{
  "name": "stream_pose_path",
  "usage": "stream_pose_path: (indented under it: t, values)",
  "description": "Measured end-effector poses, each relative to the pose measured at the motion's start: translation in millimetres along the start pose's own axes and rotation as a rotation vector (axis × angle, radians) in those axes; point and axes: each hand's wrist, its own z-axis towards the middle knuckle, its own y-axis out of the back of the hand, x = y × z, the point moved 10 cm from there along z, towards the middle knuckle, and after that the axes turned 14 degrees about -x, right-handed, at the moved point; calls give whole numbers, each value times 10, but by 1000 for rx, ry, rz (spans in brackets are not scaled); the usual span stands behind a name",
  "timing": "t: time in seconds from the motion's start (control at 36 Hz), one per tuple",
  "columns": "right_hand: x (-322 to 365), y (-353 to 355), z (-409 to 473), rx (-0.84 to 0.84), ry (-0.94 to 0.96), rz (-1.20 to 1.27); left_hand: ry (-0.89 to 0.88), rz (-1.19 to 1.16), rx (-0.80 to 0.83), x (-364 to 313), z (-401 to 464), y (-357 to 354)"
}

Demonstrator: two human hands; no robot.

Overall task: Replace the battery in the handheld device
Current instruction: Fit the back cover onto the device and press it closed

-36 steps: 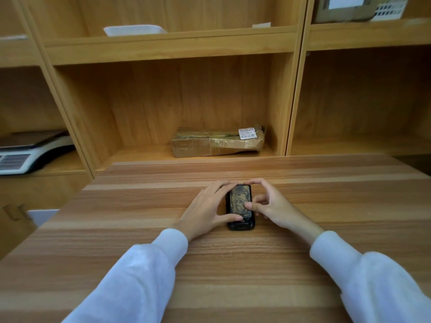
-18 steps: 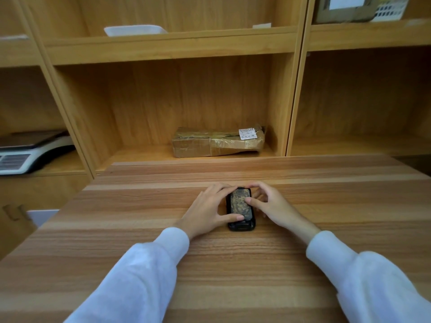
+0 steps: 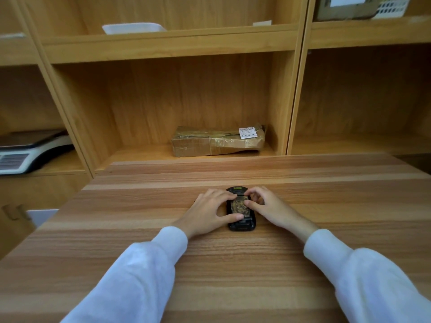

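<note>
A wooden shelving unit (image 3: 177,45) fills the background, with a taped cardboard parcel (image 3: 218,141) lying in its middle compartment and a weighing scale (image 3: 28,150) in the compartment to the left. In front of it runs a wood-grain counter (image 3: 210,264). Two white sleeves (image 3: 130,280) reach across it from the near edge. The black handheld device (image 3: 241,226) lies flat on the counter between the hands, its long axis running away from the person, far end toward the shelves. A mottled brown-gold panel (image 3: 239,206) sits on its upper face; whether this is the battery or a cover cannot be told. The left hand (image 3: 207,212) is spread around the device's left side, fingertips at the far end, thumb laid across the near part. The right hand (image 3: 268,206) curls loosely at the right side, thumb and forefinger touching the panel's far edge
</note>
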Motion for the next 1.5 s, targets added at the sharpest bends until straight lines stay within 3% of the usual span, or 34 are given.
stream_pose_path:
  t: [0.25,0.58,0.78,1.22,1.5]
  values:
    - [-9,-17,7,48,-39,46,-44,74,0,-73,60,41]
    - [-62,-98,193,185,-132,225,-203,322,-211,-330,130,74]
    - [-83,-135,287,222,-127,249,-220,318,-212,-344,172,86]
    - [-158,-58,227,25,-233,339,-126,207,-196,-256,149,27]
    - [-178,-49,114,-92,-232,310,30,172,-204,-142,216,112]
